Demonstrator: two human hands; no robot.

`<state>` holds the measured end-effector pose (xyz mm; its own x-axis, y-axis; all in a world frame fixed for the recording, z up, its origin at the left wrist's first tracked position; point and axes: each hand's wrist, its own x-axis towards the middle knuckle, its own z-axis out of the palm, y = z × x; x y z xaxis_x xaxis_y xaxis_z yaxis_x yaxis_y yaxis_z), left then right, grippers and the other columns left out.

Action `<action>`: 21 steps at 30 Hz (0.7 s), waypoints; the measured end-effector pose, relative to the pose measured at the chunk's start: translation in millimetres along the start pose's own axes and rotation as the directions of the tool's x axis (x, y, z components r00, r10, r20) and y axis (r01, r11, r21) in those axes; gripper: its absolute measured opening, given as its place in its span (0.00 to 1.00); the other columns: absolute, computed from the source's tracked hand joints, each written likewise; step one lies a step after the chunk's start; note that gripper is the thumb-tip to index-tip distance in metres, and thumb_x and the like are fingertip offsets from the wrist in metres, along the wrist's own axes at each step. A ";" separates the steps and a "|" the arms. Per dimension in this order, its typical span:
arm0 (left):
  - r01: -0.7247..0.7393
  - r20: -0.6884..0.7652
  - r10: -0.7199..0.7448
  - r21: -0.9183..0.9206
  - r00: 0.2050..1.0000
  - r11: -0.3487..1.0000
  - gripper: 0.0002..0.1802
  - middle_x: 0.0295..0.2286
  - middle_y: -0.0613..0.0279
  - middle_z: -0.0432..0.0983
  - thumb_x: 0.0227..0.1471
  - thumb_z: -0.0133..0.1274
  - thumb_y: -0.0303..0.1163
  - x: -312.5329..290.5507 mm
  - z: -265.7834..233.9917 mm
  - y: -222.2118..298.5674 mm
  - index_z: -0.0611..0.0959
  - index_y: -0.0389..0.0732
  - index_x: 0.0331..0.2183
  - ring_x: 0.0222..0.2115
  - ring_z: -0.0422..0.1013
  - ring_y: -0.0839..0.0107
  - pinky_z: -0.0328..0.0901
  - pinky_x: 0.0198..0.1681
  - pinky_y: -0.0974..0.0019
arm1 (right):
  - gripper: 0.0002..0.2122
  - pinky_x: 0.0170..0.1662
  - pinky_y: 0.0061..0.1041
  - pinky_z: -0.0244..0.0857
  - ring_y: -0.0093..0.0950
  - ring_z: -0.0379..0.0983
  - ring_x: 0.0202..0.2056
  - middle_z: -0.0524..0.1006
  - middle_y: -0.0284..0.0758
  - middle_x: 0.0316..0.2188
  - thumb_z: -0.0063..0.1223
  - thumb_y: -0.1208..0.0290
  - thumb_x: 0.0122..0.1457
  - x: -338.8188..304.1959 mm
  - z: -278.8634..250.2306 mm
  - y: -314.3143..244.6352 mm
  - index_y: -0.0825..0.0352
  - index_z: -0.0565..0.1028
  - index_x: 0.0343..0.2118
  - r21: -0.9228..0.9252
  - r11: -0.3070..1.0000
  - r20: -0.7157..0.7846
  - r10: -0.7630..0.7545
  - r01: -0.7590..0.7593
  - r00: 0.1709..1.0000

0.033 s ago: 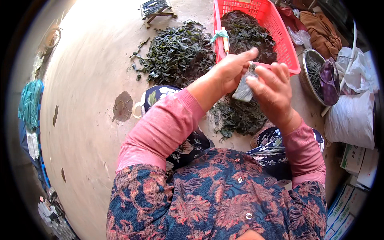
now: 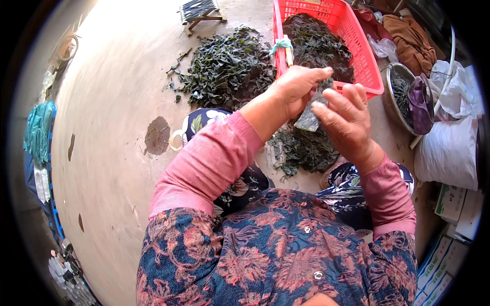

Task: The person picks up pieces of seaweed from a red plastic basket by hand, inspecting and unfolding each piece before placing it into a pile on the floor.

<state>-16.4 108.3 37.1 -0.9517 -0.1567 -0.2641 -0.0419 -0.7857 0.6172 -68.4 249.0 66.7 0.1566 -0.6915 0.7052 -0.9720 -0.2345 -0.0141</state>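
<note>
I see my left hand [image 2: 296, 89] and right hand [image 2: 347, 120] pinching one dark leaf [image 2: 310, 118], the red basket [image 2: 357, 51] rim just beyond, open floor [image 2: 112, 127] leftward

A large white sack [image 2: 446, 153] stands on the ground at the right side, bulging and knotted at its top. Just below it, toward the lower right corner, lie flat cardboard boxes [image 2: 457, 209], white with green print. Further down, what seem to be more boxes [image 2: 434, 273], white with blue stripes, are stacked at the rim, too bent to tell surely.
</note>
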 end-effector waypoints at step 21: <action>-0.291 -0.062 0.297 0.090 0.953 0.952 0.16 0.33 0.49 0.71 0.53 0.41 0.34 10.9 19.0 37.1 0.69 0.29 0.36 0.34 0.70 0.62 0.66 0.40 0.63 | 0.10 0.33 0.13 0.58 0.13 0.63 0.27 0.71 0.24 0.23 0.48 0.67 0.54 -17.7 9.3 25.0 0.69 0.74 0.28 0.686 -0.057 0.559 0.678 -0.725 0.477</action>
<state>-34.1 88.8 71.3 -0.9002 -0.4202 -0.1144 0.2098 -0.6486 0.7316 -93.8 249.0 47.3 -0.4864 -0.8709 -0.0700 0.0617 0.0456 -0.9970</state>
